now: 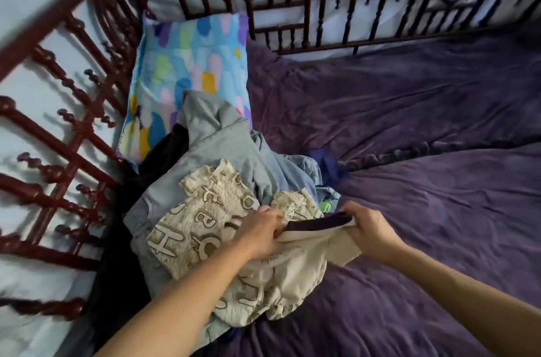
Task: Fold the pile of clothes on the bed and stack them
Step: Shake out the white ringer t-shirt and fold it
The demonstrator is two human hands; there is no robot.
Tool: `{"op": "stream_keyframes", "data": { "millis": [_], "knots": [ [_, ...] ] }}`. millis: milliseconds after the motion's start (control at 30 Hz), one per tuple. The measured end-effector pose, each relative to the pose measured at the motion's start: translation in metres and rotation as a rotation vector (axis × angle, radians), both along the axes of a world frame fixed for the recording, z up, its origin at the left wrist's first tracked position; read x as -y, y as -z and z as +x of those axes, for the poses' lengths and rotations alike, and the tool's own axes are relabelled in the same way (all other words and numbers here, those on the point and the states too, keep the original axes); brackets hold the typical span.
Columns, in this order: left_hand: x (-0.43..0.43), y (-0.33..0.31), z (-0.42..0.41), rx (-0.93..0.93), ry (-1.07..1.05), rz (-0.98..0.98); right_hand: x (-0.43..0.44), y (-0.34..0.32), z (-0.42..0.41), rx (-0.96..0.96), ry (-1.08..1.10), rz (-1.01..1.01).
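A pile of clothes lies at the left of the bed. On top is a cream garment with brown letters point(202, 219). Under it are pale blue jeans point(216, 146) and a black garment point(126, 239) against the left rail. My left hand point(257, 232) and my right hand point(366, 225) each grip the dark-trimmed neck edge of the cream garment, holding it stretched between them just above the pile. A blue cloth point(328, 163) pokes out at the pile's right side.
A purple bedspread point(424, 195) covers the bed to the right of the pile. A colourful blue-patterned pillow point(187, 70) leans at the back left corner. Dark red turned-wood rails point(322, 5) fence the bed at the back and the left.
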State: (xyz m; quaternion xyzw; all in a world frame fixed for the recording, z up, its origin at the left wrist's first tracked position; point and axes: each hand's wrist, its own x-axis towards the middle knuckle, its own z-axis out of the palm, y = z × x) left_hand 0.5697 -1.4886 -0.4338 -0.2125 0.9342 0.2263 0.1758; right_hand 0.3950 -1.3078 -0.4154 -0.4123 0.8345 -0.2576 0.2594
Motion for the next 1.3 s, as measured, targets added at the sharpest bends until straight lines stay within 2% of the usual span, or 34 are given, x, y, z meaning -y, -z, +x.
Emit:
{"op": "stream_keyframes", "data": {
  "millis": [167, 300, 367, 433, 533, 600, 667, 767, 900, 933, 967, 1100, 1233, 1300],
  "knots": [
    [-0.054, -0.078, -0.011, -0.444, -0.211, 0.171, -0.045, -0.083, -0.024, -0.078, 0.079, -0.299],
    [-0.091, -0.154, -0.027, -0.706, -0.255, 0.362, -0.095, -0.164, -0.042, -0.06, 0.113, -0.48],
    [-0.107, -0.191, -0.035, -0.737, -0.259, 0.469, -0.123, -0.2, -0.052, -0.091, 0.123, -0.527],
    [-0.12, -0.225, -0.044, -0.682, -0.165, 0.575, -0.15, -0.234, -0.061, -0.122, 0.142, -0.569],
    [-0.144, -0.264, -0.06, -0.573, -0.053, 0.617, -0.182, -0.28, -0.072, -0.296, 0.188, -0.603],
    [-0.155, -0.281, -0.07, -0.583, -0.072, 0.615, -0.198, -0.303, -0.08, -0.369, 0.248, -0.635],
    [-0.162, -0.295, -0.078, -0.663, -0.112, 0.544, -0.213, -0.318, -0.085, -0.367, 0.302, -0.682],
    [-0.163, -0.315, -0.088, -0.744, -0.046, 0.237, -0.231, -0.329, -0.085, -0.333, 0.36, -0.728],
    [-0.159, -0.322, -0.103, -0.572, 0.16, -0.385, -0.248, -0.345, -0.086, -0.321, 0.479, -0.808],
    [-0.154, -0.324, -0.105, -0.555, 0.164, -0.451, -0.252, -0.351, -0.088, -0.316, 0.535, -0.837],
    [-0.147, -0.326, -0.107, -0.553, 0.158, -0.438, -0.255, -0.357, -0.092, -0.3, 0.581, -0.866],
    [-0.123, -0.34, -0.116, -0.666, 0.099, -0.037, -0.264, -0.372, -0.101, -0.211, 0.624, -0.888],
    [-0.106, -0.356, -0.128, -0.994, -0.157, 0.478, -0.278, -0.367, -0.108, -0.27, 0.659, -0.898],
    [-0.102, -0.37, -0.133, -1.102, -0.196, 0.55, -0.289, -0.358, -0.111, -0.226, 0.684, -0.87]
  ]
}}
